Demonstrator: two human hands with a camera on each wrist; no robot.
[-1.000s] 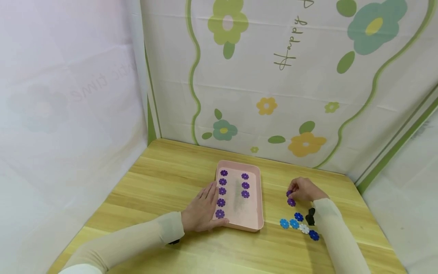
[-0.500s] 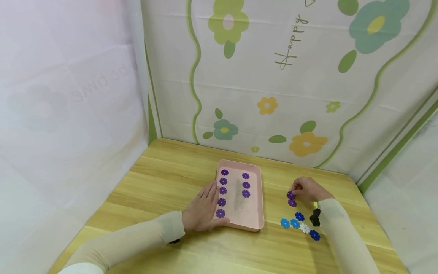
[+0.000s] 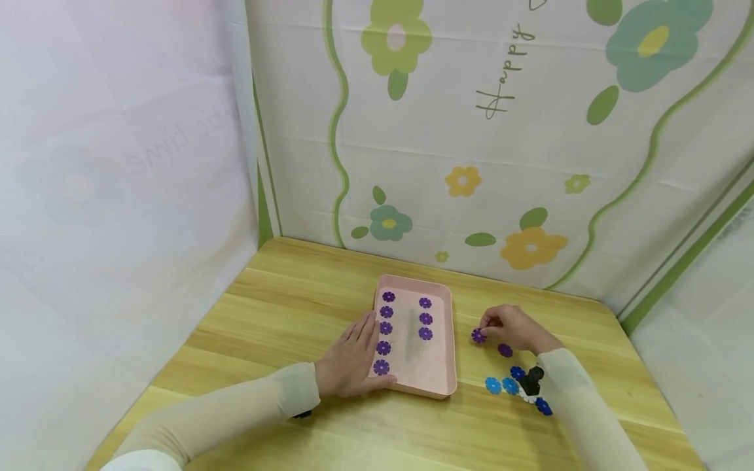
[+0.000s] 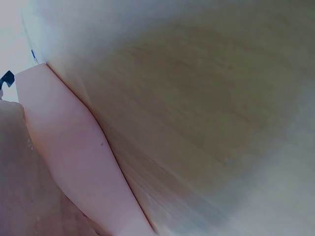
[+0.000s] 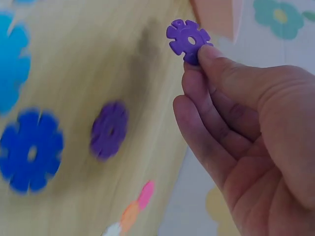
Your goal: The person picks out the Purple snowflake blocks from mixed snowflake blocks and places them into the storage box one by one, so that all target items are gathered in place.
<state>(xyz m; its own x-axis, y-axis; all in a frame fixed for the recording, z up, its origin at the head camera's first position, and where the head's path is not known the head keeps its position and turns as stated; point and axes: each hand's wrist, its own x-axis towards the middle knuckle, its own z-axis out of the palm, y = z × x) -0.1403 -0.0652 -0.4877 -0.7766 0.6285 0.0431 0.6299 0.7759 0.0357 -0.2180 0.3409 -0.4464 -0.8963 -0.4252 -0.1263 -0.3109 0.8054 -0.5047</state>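
Observation:
In the head view, my right hand (image 3: 514, 328) pinches a purple snowflake disc (image 3: 478, 335) between thumb and fingers, just right of the pink tray (image 3: 438, 366). The right wrist view has this disc lifted off the table, notched edge and centre hole visible. Another purple disc (image 3: 505, 350) lies on the table below the hand. My left hand (image 3: 353, 360) rests against the tray's left wall with straight fingers, its thumb along the near rim. Inside the tray, a column of several purple discs (image 3: 384, 347) runs down the left side; three more (image 3: 425, 318) stand in a column at the right.
Light blue discs (image 3: 493, 385), dark blue discs (image 3: 543, 406) and a partly covered white disc (image 3: 528, 396) lie near the right wrist. Pink and orange pieces (image 5: 130, 216) show in the right wrist view. A patterned cloth (image 3: 424, 144) closes off the table's back edge.
My right hand has carried one purple disc leftward toward the tray, away from the other purple disc, which stays on the table. The left hand keeps its place on the tray.

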